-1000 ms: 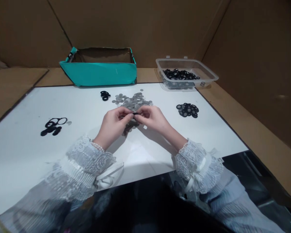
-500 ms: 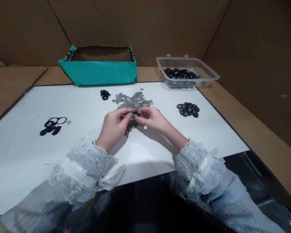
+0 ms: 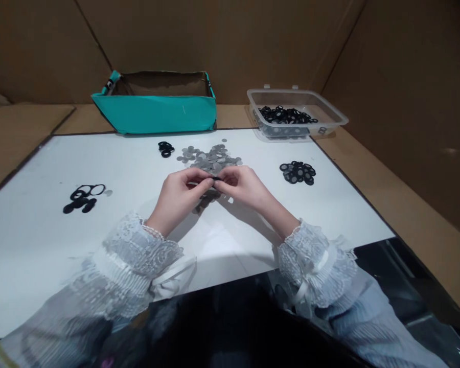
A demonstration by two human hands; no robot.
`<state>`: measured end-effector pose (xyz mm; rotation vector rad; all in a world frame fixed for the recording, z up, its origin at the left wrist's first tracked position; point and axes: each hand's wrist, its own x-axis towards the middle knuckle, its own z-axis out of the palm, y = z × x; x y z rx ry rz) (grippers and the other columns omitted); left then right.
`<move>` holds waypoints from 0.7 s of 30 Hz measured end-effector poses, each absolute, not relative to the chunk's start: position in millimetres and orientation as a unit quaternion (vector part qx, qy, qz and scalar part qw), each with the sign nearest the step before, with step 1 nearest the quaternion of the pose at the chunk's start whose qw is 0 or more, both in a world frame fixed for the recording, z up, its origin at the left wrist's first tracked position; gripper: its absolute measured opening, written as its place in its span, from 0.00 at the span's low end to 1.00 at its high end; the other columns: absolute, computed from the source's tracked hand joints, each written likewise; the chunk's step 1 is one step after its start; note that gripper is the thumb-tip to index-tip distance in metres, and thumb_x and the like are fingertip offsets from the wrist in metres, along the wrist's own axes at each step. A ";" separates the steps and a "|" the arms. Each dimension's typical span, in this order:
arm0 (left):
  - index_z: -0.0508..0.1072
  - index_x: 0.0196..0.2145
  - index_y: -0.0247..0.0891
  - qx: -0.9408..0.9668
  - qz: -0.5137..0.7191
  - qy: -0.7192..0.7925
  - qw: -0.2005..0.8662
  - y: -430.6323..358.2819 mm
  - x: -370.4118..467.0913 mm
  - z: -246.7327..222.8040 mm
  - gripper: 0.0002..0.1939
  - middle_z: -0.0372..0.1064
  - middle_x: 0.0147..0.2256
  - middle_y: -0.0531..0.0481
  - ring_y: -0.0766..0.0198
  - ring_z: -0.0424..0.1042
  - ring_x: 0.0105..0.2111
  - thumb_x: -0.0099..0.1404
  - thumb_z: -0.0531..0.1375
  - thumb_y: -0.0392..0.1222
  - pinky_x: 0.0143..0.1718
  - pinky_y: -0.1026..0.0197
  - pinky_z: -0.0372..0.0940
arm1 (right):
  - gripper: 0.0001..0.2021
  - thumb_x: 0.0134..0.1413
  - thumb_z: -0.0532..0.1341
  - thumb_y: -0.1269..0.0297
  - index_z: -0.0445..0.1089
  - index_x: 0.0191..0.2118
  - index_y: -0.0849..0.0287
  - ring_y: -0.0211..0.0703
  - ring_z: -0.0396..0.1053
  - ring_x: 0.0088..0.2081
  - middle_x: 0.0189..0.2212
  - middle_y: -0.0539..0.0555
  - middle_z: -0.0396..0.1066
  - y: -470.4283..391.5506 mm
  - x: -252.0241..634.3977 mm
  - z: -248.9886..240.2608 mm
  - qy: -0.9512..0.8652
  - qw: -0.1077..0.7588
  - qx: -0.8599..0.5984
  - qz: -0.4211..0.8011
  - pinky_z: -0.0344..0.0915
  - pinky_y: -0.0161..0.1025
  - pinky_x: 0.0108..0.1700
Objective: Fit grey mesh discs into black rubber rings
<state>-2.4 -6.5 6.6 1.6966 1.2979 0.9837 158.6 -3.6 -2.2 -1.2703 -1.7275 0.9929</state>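
Observation:
Thumbs and fingertips of my left hand (image 3: 182, 191) and my right hand (image 3: 245, 189) meet over the middle of the white board (image 3: 138, 245). Between them they pinch a small black ring (image 3: 215, 178), mostly hidden by the fingers. A spread of thin grey discs (image 3: 210, 159) lies behind and beneath my hands. To the right sits a pile of black rings with grey centres (image 3: 299, 174). A small group of black rings (image 3: 165, 149) lies behind my left hand. Farther left are more black rings and round black pieces (image 3: 80, 199), with a grey disc beside them.
A turquoise open box (image 3: 161, 115) stands at the back left. At the back right a clear plastic container (image 3: 291, 134) holds many black rings with grey centres. Brown cardboard-like walls (image 3: 233, 46) rise behind and at the right.
My fingertips have come closer together and the ring has tilted, so less of it shows. My left wrist has shifted slightly left. The piles lie as before.

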 end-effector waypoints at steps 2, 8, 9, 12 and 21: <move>0.76 0.30 0.37 0.663 0.389 0.508 0.387 -6.8 -2.7 7.6 0.07 0.76 0.28 0.48 0.63 0.72 0.26 0.57 0.61 0.43 0.25 0.64 0.66 | 0.06 0.50 0.61 0.69 0.67 0.25 0.62 0.37 0.66 0.27 0.23 0.50 0.68 -4.1 158.4 -3.3 -0.682 0.392 -0.495 0.369 0.60 0.35 0.30; 0.75 0.29 0.36 0.661 0.412 0.521 0.350 -7.4 -3.7 6.5 0.07 0.76 0.28 0.48 0.61 0.73 0.29 0.57 0.61 0.43 0.29 0.63 0.67 | 0.07 0.51 0.62 0.64 0.67 0.26 0.61 0.37 0.67 0.27 0.23 0.51 0.69 -4.5 157.8 -5.4 -0.651 0.428 -0.480 0.404 0.62 0.35 0.29; 0.75 0.29 0.36 0.664 0.410 0.526 0.340 -7.3 -3.9 5.4 0.07 0.75 0.28 0.48 0.61 0.73 0.29 0.58 0.61 0.43 0.29 0.62 0.67 | 0.08 0.51 0.62 0.64 0.66 0.26 0.61 0.37 0.67 0.26 0.23 0.51 0.68 -4.2 157.0 -5.9 -0.644 0.434 -0.479 0.410 0.62 0.35 0.29; 0.75 0.31 0.35 0.670 0.409 0.528 0.323 -6.9 -3.8 0.0 0.08 0.76 0.29 0.47 0.60 0.74 0.30 0.59 0.60 0.42 0.31 0.61 0.68 | 0.07 0.50 0.62 0.67 0.65 0.26 0.61 0.36 0.66 0.24 0.22 0.49 0.67 -3.4 152.6 -8.4 -0.618 0.442 -0.476 0.442 0.63 0.35 0.28; 0.77 0.38 0.35 0.670 0.444 0.485 0.344 -10.1 -0.8 -4.9 0.11 0.78 0.39 0.44 0.58 0.76 0.38 0.61 0.59 0.41 0.44 0.57 0.70 | 0.04 0.52 0.60 0.70 0.62 0.30 0.60 0.37 0.69 0.25 0.22 0.48 0.67 -3.4 147.2 -10.0 -0.611 0.430 -0.478 0.463 0.66 0.35 0.30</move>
